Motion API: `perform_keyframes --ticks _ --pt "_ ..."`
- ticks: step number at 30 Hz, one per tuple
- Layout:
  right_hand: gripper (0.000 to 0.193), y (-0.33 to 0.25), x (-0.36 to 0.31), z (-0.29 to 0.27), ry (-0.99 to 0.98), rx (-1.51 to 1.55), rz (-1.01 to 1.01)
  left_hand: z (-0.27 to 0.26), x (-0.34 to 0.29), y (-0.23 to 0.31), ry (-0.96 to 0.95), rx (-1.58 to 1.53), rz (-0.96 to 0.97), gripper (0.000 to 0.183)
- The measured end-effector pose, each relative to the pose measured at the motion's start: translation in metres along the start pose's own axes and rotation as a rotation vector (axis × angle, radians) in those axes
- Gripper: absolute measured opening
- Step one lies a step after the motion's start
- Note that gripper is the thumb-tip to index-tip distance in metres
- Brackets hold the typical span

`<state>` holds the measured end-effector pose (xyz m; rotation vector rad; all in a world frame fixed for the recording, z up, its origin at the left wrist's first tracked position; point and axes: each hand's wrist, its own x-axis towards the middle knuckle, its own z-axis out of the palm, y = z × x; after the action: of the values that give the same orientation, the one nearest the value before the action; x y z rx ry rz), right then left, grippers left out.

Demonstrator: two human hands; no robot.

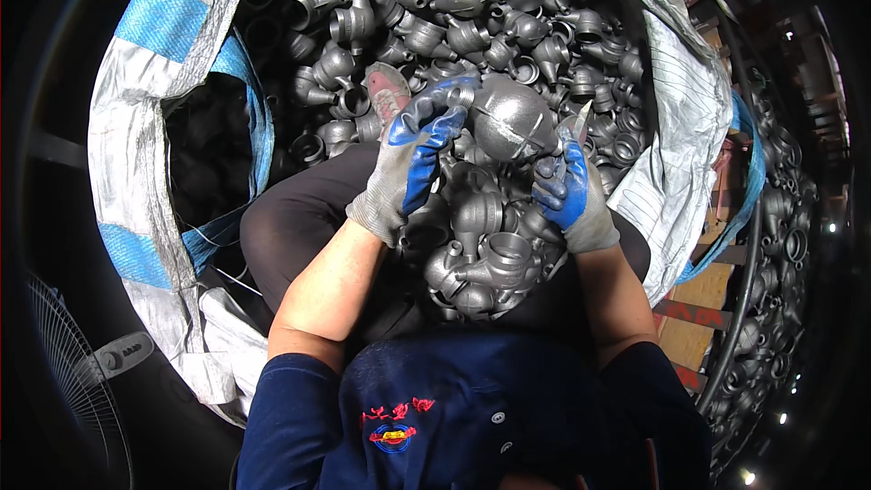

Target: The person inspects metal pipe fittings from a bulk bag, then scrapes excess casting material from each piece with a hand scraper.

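Within the bag's rim (127, 145), a grey part (514, 116) is grasped by the left hand (413, 154), a knife (582, 118) by the right hand (573, 189); red lettering (397, 412) is stitched on the shirt (454, 381).

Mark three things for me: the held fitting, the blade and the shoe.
Held fitting (510, 116): head view, on its rounded grey body.
Blade (582, 120): head view, on the middle of its exposed length.
Shoe (387, 93): head view, on its reddish upper.
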<state>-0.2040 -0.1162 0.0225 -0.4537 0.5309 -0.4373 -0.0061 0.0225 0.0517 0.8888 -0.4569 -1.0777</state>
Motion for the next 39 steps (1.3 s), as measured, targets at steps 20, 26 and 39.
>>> perform_keyframes --ticks 20,26,39 --pt "0.046 0.015 0.003 -0.007 -0.092 -0.042 0.090 0.001 -0.010 0.015 -0.161 0.180 0.272 0.035" --pt "0.046 0.014 0.000 0.021 -0.030 0.007 0.103 -0.006 -0.008 0.014 -0.205 0.026 0.094 0.040" --pt "0.040 0.002 -0.011 0.040 0.022 -1.246 -0.244 -0.006 -0.007 0.016 -0.245 0.015 0.150 0.046"
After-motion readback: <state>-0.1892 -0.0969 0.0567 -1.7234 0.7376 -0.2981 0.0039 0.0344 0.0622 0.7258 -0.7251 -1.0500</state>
